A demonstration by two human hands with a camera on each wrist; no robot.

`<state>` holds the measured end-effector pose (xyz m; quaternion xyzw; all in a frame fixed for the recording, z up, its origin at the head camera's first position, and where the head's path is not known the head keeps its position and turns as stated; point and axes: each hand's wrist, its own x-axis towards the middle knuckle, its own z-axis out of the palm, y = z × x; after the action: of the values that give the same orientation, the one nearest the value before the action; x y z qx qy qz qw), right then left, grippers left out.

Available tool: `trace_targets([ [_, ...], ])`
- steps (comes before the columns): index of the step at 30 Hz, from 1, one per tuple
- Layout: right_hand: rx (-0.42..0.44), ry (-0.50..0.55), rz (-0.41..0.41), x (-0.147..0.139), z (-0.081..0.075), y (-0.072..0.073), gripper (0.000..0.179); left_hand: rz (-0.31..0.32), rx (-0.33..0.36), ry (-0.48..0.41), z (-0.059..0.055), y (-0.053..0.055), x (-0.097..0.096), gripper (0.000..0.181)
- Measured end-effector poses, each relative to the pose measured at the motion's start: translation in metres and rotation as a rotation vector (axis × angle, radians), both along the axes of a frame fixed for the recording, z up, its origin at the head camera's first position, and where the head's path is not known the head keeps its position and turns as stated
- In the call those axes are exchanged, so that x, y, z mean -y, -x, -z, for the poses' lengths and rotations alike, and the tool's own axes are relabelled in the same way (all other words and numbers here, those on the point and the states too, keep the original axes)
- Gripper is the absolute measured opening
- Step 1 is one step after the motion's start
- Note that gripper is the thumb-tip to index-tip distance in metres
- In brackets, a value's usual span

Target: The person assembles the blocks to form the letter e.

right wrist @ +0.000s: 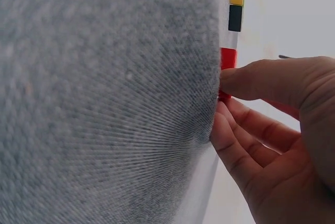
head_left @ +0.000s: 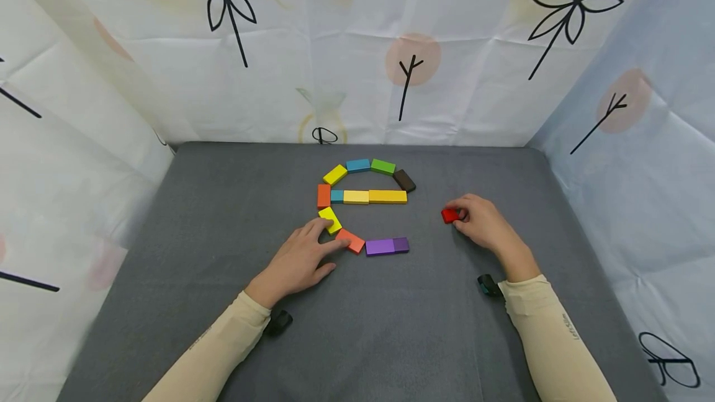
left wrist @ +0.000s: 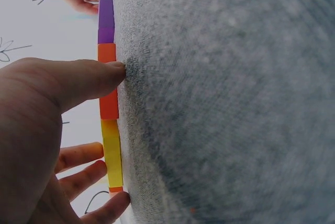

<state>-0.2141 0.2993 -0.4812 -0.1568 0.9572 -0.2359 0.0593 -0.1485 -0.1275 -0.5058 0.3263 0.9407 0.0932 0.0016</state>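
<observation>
Colored blocks lie on the grey cloth in a curved outline like a lowercase "e". My left hand (head_left: pixel 296 259) rests at its lower left, fingers extended and spread, touching or just over a yellow block (head_left: pixel 332 222) and an orange block (head_left: pixel 353 242). Right of these, a purple block (head_left: pixel 380 247) meets a dark purple one (head_left: pixel 401 245). Off to the right, my right hand (head_left: pixel 483 222) pinches a red block (head_left: pixel 449 216) between thumb and fingers, low at the cloth. The right wrist view shows the thumb across that red block (right wrist: pixel 228 56).
A yellow block (head_left: pixel 335 175), blue block (head_left: pixel 358 165), green block (head_left: pixel 383 167) and dark brown block (head_left: pixel 404 180) form the upper arc. A yellow bar (head_left: pixel 388 197) ends the middle row. Printed white curtains (head_left: pixel 346 48) border the grey table (head_left: pixel 391 334) behind and at both sides.
</observation>
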Motion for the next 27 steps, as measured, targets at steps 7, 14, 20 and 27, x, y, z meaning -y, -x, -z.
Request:
trace_targets([
  [7, -0.011, 0.000, 0.002, 0.000, 0.002, 0.000, 0.033, 0.004, -0.007, -0.006, 0.000, -0.001, 0.000, 0.055],
  [14, -0.019, 0.002, 0.006, 0.000, 0.001, -0.001, 0.032, 0.002, 0.004, -0.008, -0.001, -0.001, 0.000, 0.054],
  [20, -0.030, 0.002, 0.010, 0.003, -0.004, -0.005, 0.031, -0.001, 0.006, -0.001, 0.001, 0.000, 0.000, 0.055],
  [27, -0.054, 0.015, 0.003, 0.011, -0.014, -0.013, 0.030, -0.003, 0.015, -0.005, -0.002, -0.001, 0.000, 0.054],
])
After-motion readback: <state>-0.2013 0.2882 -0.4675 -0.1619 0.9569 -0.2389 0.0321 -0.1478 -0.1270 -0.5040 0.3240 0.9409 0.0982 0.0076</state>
